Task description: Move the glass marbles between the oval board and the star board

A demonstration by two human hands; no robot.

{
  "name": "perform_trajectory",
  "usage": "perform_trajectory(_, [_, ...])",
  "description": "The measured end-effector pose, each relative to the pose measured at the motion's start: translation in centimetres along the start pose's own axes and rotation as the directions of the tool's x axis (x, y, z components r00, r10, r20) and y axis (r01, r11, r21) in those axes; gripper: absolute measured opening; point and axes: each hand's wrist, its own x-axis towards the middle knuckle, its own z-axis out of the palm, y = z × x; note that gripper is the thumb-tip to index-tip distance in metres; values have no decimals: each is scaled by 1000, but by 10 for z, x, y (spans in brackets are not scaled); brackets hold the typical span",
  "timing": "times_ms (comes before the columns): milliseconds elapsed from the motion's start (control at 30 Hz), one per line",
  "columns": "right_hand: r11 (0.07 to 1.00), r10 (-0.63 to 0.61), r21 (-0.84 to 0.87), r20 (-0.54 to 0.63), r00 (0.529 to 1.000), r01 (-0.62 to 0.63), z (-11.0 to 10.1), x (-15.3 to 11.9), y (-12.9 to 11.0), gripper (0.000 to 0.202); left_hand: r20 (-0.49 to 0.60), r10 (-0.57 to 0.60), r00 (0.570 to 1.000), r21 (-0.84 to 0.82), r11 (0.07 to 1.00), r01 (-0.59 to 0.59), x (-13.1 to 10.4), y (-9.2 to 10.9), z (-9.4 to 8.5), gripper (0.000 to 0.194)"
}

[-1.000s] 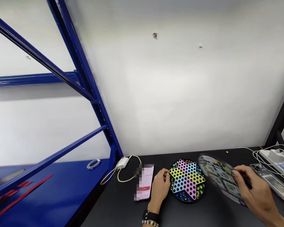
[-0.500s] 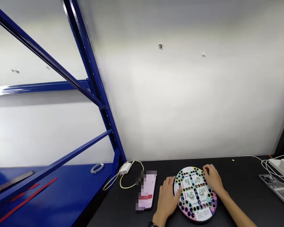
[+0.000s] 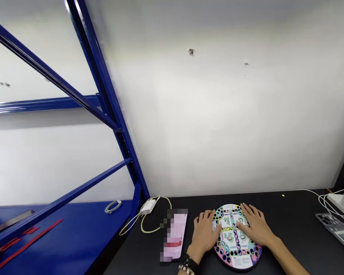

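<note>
A round, colourful board (image 3: 237, 244), printed with dark circles along its edge and four pictured panels in the middle, lies flat on the black table. My left hand (image 3: 205, 232) rests on its left rim, fingers stretched out and the thumb over the board's face. On the upper right side, my right hand (image 3: 254, 225) lies spread over the board, its thumb reaching toward the centre. Part of the right rim is hidden under that palm. Neither hand grips a loose piece that I can see.
Left of the board lies a phone (image 3: 176, 236), partly pixelated. A white charger (image 3: 149, 206) with a coiled cable sits behind it. At right are a power strip (image 3: 342, 204) and a grey flat device (image 3: 336, 229). A blue rack (image 3: 114, 107) and blue table (image 3: 71, 229) stand left.
My right hand has opened from bent fingers at the upper right rim and now lies flat over the board. My left hand stays at the left rim. The view has shifted slightly.
</note>
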Motion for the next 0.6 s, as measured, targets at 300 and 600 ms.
perform_trajectory(300, [995,36,94,-46,998,-32,-3,-2,-2,79,-48,51,998,-157,986,-58,7,-13,17,59])
perform_trajectory(600, [988,40,150,-61,997,-31,-3,-1,1,73,-72,37,997,-212,976,-52,8,-17,21,57])
